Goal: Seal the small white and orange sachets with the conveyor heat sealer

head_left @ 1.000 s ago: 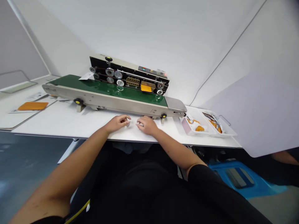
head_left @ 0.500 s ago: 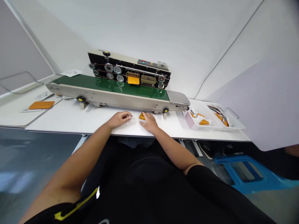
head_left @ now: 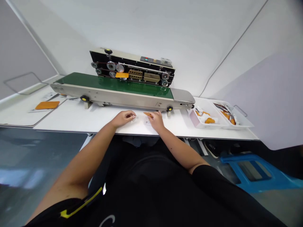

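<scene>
My right hand (head_left: 156, 121) is closed on a small orange packet (head_left: 148, 114) just over the white table. A white piece with dark print (head_left: 147, 121) shows beneath that packet, beside the fingers. To the left, my left hand (head_left: 123, 119) has thumb and fingertips pinched together; a pale bit shows at the tips, too small to name. Behind both hands stands a band sealing machine (head_left: 132, 67) with a green conveyor belt (head_left: 106, 84). Another orange packet (head_left: 121, 75) sits in its rollers, above the belt.
Two white bins, a nearer one (head_left: 201, 125) and a farther one (head_left: 246, 123), hold orange and white packets at the right. An orange packet (head_left: 47, 105) lies on white sheets at the far left. Below on the right is a blue plastic stool (head_left: 251, 186).
The orange packet in the machine has travelled left. A white packet at the belt's left end is gone from there. My right hand has tilted its packet. The view has shifted slightly.
</scene>
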A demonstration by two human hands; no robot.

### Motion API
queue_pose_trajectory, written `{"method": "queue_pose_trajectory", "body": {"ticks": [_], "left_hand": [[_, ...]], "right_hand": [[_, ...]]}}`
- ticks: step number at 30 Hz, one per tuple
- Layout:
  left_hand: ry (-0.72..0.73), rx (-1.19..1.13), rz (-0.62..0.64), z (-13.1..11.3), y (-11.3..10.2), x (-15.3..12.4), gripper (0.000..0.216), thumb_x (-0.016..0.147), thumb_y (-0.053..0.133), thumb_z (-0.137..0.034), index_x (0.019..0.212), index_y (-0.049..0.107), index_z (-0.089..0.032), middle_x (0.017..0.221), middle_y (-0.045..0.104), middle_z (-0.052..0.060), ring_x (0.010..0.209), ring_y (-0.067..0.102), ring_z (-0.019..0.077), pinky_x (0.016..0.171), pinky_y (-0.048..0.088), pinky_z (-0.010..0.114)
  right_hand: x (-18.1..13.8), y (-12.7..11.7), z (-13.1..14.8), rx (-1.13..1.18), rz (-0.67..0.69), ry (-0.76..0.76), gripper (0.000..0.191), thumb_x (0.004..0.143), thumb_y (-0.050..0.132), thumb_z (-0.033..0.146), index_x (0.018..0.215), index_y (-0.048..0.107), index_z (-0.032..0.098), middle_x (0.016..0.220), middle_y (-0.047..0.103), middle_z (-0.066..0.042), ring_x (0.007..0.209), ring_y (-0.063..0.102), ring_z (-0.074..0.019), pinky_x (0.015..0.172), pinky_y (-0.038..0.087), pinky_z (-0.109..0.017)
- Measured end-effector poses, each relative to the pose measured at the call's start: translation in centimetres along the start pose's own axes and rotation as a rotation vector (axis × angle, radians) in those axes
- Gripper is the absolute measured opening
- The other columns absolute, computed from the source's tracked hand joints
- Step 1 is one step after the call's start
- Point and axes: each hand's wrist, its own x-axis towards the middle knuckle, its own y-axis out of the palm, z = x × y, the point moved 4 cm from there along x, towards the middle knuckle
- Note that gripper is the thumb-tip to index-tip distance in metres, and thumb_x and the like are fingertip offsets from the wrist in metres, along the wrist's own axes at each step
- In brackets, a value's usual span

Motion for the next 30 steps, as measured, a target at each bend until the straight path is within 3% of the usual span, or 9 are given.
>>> {"method": "queue_pose_trajectory", "body": {"ticks": [4, 7, 10, 15, 18, 25, 30], "left_hand": [[0.01, 0.007, -0.01, -0.3, -0.1, 0.0, 0.045, 0.085, 0.068, -0.062, 0.099, 0.074, -0.019, 0.077, 0.071, 0.003, 0.073, 0.065, 0.0203, 0.068, 0.05, 0.029], [0.018, 0.023, -0.018, -0.4, -0.3, -0.1, 0.043, 0.086, 0.067, -0.061, 0.097, 0.074, -0.02, 0.08, 0.071, 0.003, 0.073, 0.064, 0.0199, 0.07, 0.05, 0.029], [0.019, 0.032, -0.004, -0.3, -0.3, 0.0, 0.042, 0.087, 0.067, -0.059, 0.098, 0.074, -0.02, 0.081, 0.072, 0.003, 0.074, 0.065, 0.02, 0.07, 0.05, 0.029], [0.03, 0.047, -0.01, 0.1, -0.5, 0.1, 0.045, 0.092, 0.059, -0.062, 0.098, 0.074, -0.02, 0.078, 0.072, 0.003, 0.077, 0.067, 0.0213, 0.075, 0.051, 0.03], [0.038, 0.056, -0.021, 0.2, -0.6, 0.1, 0.045, 0.093, 0.058, -0.063, 0.097, 0.074, -0.021, 0.078, 0.072, 0.003, 0.076, 0.067, 0.0216, 0.075, 0.051, 0.031], [0.021, 0.034, -0.028, -0.4, -0.8, -0.1, 0.045, 0.089, 0.062, -0.063, 0.095, 0.074, -0.02, 0.075, 0.072, 0.003, 0.075, 0.068, 0.0229, 0.074, 0.052, 0.031], [-0.01, 0.012, -0.013, -0.4, -0.7, -0.2, 0.049, 0.086, 0.063, -0.066, 0.095, 0.074, -0.02, 0.078, 0.072, 0.003, 0.076, 0.068, 0.0232, 0.074, 0.052, 0.031]], "right_hand": [[-0.5, -0.9, -0.7, 0.407, -0.091, 0.174, 0.021, 0.09, 0.069, 0.036, 0.105, 0.069, 0.021, 0.104, 0.077, -0.006, 0.097, 0.072, -0.0223, 0.095, 0.058, -0.038], [-0.1, -2.0, -0.5, 0.731, -0.13, 0.27, 0.034, 0.088, 0.073, 0.041, 0.113, 0.06, 0.022, 0.105, 0.075, -0.006, 0.09, 0.075, -0.0194, 0.083, 0.061, -0.033], [1.2, -4.8, 0.6, 0.927, -0.152, 0.283, 0.041, 0.09, 0.072, 0.044, 0.12, 0.051, 0.025, 0.11, 0.073, -0.005, 0.077, 0.076, -0.0153, 0.075, 0.063, -0.031], [4.5, -11.2, 2.6, 0.927, -0.065, 0.199, 0.044, 0.077, 0.087, 0.034, 0.104, 0.053, 0.024, 0.089, 0.071, 0.003, 0.063, 0.068, -0.0102, 0.065, 0.061, -0.025], [6.2, -14.1, 2.7, 0.872, -0.106, 0.165, 0.042, 0.073, 0.089, 0.033, 0.098, 0.057, 0.021, 0.08, 0.069, 0.004, 0.059, 0.064, -0.0083, 0.062, 0.059, -0.021], [9.5, -17.2, 0.7, 0.768, -0.207, 0.179, 0.029, 0.082, 0.084, 0.029, 0.094, 0.059, 0.02, 0.063, 0.062, 0.008, 0.048, 0.056, -0.0074, 0.053, 0.055, -0.02], [12.3, -18.8, -2.5, 0.716, -0.245, 0.385, 0.021, 0.09, 0.08, 0.023, 0.094, 0.06, 0.018, 0.062, 0.066, 0.003, 0.043, 0.05, -0.0051, 0.05, 0.053, -0.018]]}}
